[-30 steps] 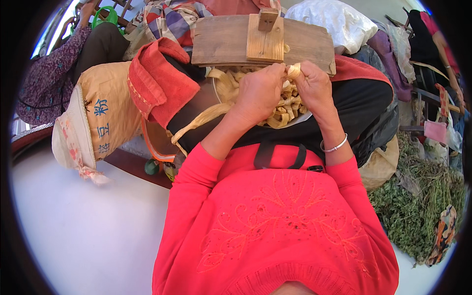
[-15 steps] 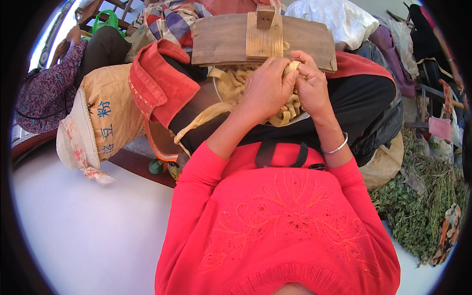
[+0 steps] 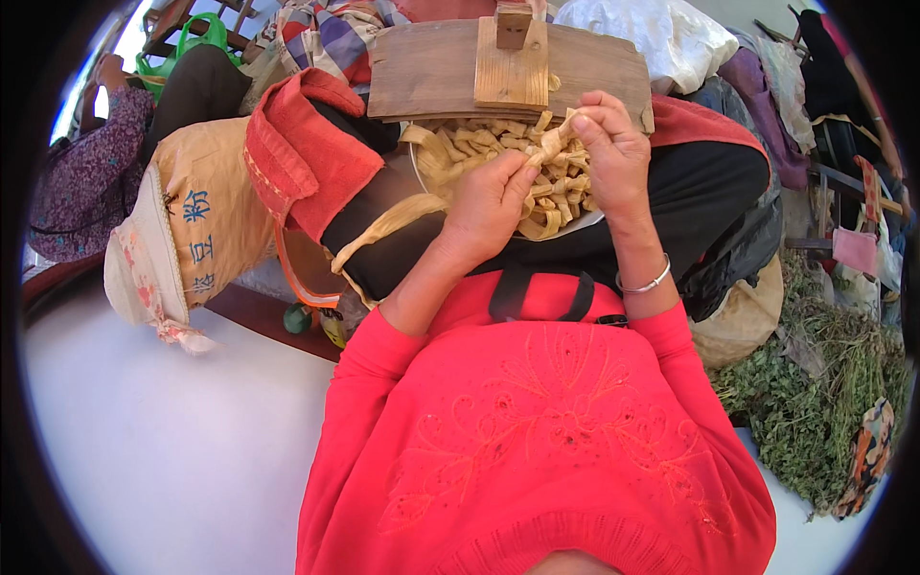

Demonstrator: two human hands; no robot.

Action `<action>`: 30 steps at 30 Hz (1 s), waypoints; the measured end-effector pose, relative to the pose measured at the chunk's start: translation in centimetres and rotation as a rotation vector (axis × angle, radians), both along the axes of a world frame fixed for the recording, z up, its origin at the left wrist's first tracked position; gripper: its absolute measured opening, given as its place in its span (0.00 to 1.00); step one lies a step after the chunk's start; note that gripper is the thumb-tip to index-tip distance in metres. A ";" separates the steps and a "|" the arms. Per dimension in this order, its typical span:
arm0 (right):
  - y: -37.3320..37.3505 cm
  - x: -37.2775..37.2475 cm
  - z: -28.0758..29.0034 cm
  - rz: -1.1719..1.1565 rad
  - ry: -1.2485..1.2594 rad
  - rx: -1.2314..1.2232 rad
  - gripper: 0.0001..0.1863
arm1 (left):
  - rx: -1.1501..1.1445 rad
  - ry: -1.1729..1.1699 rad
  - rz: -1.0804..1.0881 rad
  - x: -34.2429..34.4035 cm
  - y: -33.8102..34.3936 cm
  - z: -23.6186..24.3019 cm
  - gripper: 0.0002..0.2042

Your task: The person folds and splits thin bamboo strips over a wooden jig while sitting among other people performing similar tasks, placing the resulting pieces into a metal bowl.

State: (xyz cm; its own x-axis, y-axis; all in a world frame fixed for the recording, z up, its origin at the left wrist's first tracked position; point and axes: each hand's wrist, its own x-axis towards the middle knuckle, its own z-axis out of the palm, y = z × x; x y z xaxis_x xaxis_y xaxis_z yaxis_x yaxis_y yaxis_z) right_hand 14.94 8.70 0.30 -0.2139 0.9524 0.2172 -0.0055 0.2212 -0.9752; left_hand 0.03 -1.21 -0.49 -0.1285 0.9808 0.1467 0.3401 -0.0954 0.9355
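A tan, flat strip with a knot in it [image 3: 552,144], which looks like tofu skin, is stretched between my two hands over a white bowl [image 3: 586,221]. My left hand [image 3: 487,207] pinches its lower left end between thumb and fingers. Higher up and to the right, my right hand [image 3: 615,149] grips the other end, with a bangle on that wrist. In the bowl lie many knotted pieces [image 3: 551,196] of the same strip. A long loose strip [image 3: 388,220] hangs over the bowl's left side across my dark trouser leg.
Beyond the bowl lies a wooden board [image 3: 417,77] with a smaller block on it. A red towel [image 3: 311,158] covers my left knee. At left stand a tan sack [image 3: 216,211] and a seated person [image 3: 91,187]. Cut green plants [image 3: 815,412] lie at right.
My hands were close together around the strip; now they are apart, the left lower and further left. The knot shows between them, and more of the bowl's pieces are visible.
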 end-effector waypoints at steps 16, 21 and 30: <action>3.0 3.3 5.5 0.674 -0.682 0.008 0.15 | -0.228 -0.143 -0.360 -5.3 3.9 2.5 0.10; 3.4 2.0 5.1 0.451 -0.383 -0.066 0.15 | -0.226 -0.182 -0.333 -4.8 4.7 3.2 0.11; 5.9 -2.3 2.2 0.387 -0.162 -0.369 0.07 | -0.355 -0.293 -0.115 -7.7 8.5 2.0 0.10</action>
State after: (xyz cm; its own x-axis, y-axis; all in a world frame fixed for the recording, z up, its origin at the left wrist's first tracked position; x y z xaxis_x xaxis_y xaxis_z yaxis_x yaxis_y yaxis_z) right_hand 12.65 14.61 2.52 -0.5660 0.8044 -0.1805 0.1381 -0.1234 -0.9827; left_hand -7.66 7.29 1.53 -0.0020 0.9740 -0.2263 0.0633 0.2260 0.9721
